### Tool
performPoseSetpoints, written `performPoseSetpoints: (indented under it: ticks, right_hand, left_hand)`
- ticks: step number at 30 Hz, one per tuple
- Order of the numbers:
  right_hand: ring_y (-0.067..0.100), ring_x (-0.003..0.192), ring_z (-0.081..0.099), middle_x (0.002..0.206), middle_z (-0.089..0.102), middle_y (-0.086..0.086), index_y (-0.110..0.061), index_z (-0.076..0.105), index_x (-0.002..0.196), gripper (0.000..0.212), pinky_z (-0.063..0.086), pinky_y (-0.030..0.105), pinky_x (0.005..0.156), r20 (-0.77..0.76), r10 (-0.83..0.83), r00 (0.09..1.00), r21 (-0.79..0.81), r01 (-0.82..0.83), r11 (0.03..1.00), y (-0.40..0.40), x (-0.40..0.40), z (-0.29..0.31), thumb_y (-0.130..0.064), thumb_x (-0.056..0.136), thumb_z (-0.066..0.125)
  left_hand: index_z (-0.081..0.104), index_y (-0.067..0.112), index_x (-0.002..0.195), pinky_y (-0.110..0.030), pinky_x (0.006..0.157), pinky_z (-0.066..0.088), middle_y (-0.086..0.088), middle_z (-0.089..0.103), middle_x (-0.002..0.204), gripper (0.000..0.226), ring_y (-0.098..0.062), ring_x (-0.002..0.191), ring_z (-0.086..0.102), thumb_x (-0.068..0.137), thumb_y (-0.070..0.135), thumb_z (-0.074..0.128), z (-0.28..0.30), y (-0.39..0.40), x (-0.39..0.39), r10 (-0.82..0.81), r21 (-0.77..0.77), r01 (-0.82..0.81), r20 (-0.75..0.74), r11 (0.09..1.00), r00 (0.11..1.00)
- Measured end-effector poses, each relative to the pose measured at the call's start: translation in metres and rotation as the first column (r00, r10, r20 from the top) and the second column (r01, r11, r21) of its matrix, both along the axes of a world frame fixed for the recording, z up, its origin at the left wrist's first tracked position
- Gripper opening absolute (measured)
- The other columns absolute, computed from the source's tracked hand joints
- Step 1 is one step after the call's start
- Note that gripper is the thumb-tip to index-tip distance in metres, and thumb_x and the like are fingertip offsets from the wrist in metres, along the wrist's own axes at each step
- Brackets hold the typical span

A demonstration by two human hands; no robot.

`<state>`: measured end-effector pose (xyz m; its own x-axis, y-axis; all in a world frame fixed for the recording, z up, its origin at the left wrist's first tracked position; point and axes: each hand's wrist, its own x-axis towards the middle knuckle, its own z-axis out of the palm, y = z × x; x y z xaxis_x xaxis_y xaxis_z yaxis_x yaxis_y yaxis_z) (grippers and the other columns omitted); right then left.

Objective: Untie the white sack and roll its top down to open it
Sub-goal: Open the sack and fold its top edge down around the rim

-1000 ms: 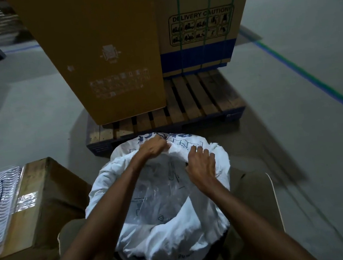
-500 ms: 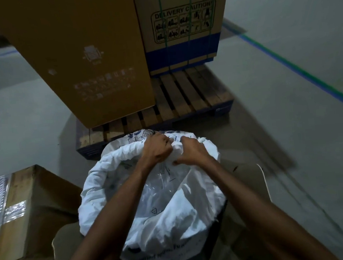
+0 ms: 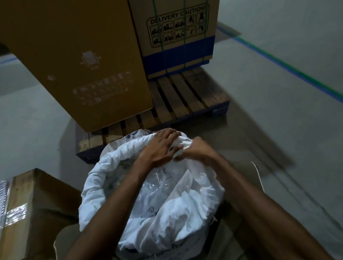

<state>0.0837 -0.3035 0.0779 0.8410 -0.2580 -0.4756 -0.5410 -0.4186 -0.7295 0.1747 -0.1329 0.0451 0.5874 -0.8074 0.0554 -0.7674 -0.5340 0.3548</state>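
Note:
The white sack [image 3: 117, 188] stands on the floor in front of me, its mouth open and its top turned down into a thick rolled rim. A clear plastic liner [image 3: 163, 184] shows inside. Both hands work at the far side of the rim. My left hand [image 3: 160, 149] lies over the roll with fingers spread forward and its thumb hooked under the fabric. My right hand [image 3: 197, 150] is just right of it, fingers curled round the bunched rim. The fingertips of both hands are partly hidden in the folds.
A wooden pallet [image 3: 184, 95] lies just beyond the sack, carrying a tall brown carton [image 3: 77, 55] and a strapped carton [image 3: 178, 25] with a blue band. A taped cardboard box [image 3: 28, 215] sits at my left. A green-blue floor line [image 3: 298, 73] runs on the right.
My right hand moved left along the far rim to meet my left hand, and both now hold the rolled edge close together. The view has shifted slightly.

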Motion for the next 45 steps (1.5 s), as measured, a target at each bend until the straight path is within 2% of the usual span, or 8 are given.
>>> performPoseSetpoints:
  ticks: [5, 11, 15, 20, 29, 36, 41, 45]
  right_hand:
    - [0.013, 0.099, 0.069, 0.115, 0.072, 0.000, -0.025, 0.067, 0.119, 0.084, 0.060, 0.033, 0.087, -0.085, 0.054, 0.995, 0.201, -0.036, 0.979, -0.002, -0.006, -0.004, -0.045, 0.045, 0.101]
    - [0.034, 0.135, 0.047, 0.146, 0.050, 0.013, -0.014, 0.042, 0.145, 0.115, 0.046, 0.047, 0.106, -0.030, -0.101, 0.994, -0.337, 0.085, 0.938, 0.016, -0.038, -0.037, -0.071, 0.054, 0.082]
    - [0.032, 0.106, 0.067, 0.113, 0.069, 0.009, -0.014, 0.063, 0.117, 0.074, 0.061, 0.042, 0.078, -0.016, -0.157, 0.987, -0.106, 0.154, 0.982, 0.017, -0.033, -0.047, -0.050, 0.054, 0.076]
    - [0.026, 0.082, 0.076, 0.085, 0.078, 0.007, -0.008, 0.076, 0.092, 0.044, 0.064, 0.040, 0.072, -0.012, -0.268, 0.963, 0.292, 0.260, 0.920, -0.009, -0.019, -0.030, -0.016, 0.052, 0.094]
    - [0.020, 0.070, 0.074, 0.090, 0.076, 0.016, 0.000, 0.076, 0.099, 0.020, 0.057, 0.027, 0.060, 0.019, -0.306, 0.952, 0.631, 0.226, 0.742, -0.029, -0.041, -0.015, -0.011, 0.084, 0.081]
    - [0.017, 0.105, 0.069, 0.115, 0.072, 0.002, -0.017, 0.065, 0.124, 0.058, 0.057, 0.039, 0.093, 0.239, -0.459, 0.856, 0.245, 0.404, 0.881, -0.003, -0.072, -0.068, -0.062, 0.087, 0.065]
    - [0.019, 0.100, 0.070, 0.100, 0.072, 0.003, -0.009, 0.070, 0.112, 0.036, 0.054, 0.012, 0.071, 0.267, -0.549, 0.792, 0.390, 0.432, 0.813, -0.003, -0.057, -0.053, -0.040, 0.104, 0.054]
    - [0.017, 0.082, 0.072, 0.090, 0.075, 0.007, -0.017, 0.071, 0.098, 0.043, 0.058, 0.024, 0.067, 0.089, -0.548, 0.832, 0.588, 0.401, 0.703, -0.013, -0.038, -0.035, -0.054, 0.102, 0.049]
  left_hand:
    - [0.065, 0.018, 0.082, -0.039, 0.074, 0.044, -0.006, 0.065, 0.086, 0.034, -0.022, 0.078, 0.055, 0.097, 0.037, 0.041, 0.010, -0.027, -0.007, 0.145, -0.066, -0.152, -0.100, 0.986, 0.984]
    - [0.046, 0.015, 0.052, -0.029, 0.053, 0.029, 0.004, 0.042, 0.051, 0.047, -0.016, 0.048, 0.040, 0.092, 0.038, 0.058, 0.011, -0.038, 0.006, 0.440, -0.008, -0.444, -0.116, 0.896, 0.891]
    - [0.065, 0.021, 0.096, -0.036, 0.080, 0.041, -0.005, 0.067, 0.097, 0.036, -0.022, 0.092, 0.057, 0.100, 0.050, 0.045, 0.013, -0.035, 0.006, 0.272, 0.022, -0.272, -0.144, 0.962, 0.952]
    - [0.032, 0.039, 0.154, -0.043, 0.122, 0.011, 0.002, 0.030, 0.163, 0.057, -0.019, 0.151, 0.018, 0.102, 0.061, 0.040, 0.009, -0.019, 0.001, -0.116, 0.012, 0.116, 0.034, 0.993, 0.993]
    - [0.047, 0.010, 0.145, -0.040, 0.107, 0.034, -0.013, 0.057, 0.138, 0.059, -0.022, 0.117, 0.046, 0.088, 0.026, 0.049, 0.007, -0.052, 0.001, -0.137, -0.004, 0.137, -0.012, 0.991, 0.990]
    - [0.053, 0.022, 0.113, -0.039, 0.082, 0.040, 0.000, 0.063, 0.079, 0.025, -0.017, 0.071, 0.051, 0.097, 0.041, 0.050, 0.009, -0.069, -0.002, 0.032, 0.028, -0.032, -0.007, 0.999, 0.999]
    - [0.047, 0.032, 0.142, -0.045, 0.107, 0.032, -0.002, 0.055, 0.141, 0.062, -0.025, 0.128, 0.048, 0.089, 0.065, 0.045, 0.014, -0.071, 0.007, 0.022, -0.009, -0.022, 0.004, 1.000, 1.000]
    - [0.033, 0.040, 0.155, -0.044, 0.124, 0.002, 0.010, 0.032, 0.163, 0.063, -0.016, 0.154, 0.013, 0.098, 0.066, 0.039, 0.015, -0.056, -0.002, -0.199, -0.020, 0.202, 0.100, 0.979, 0.975]
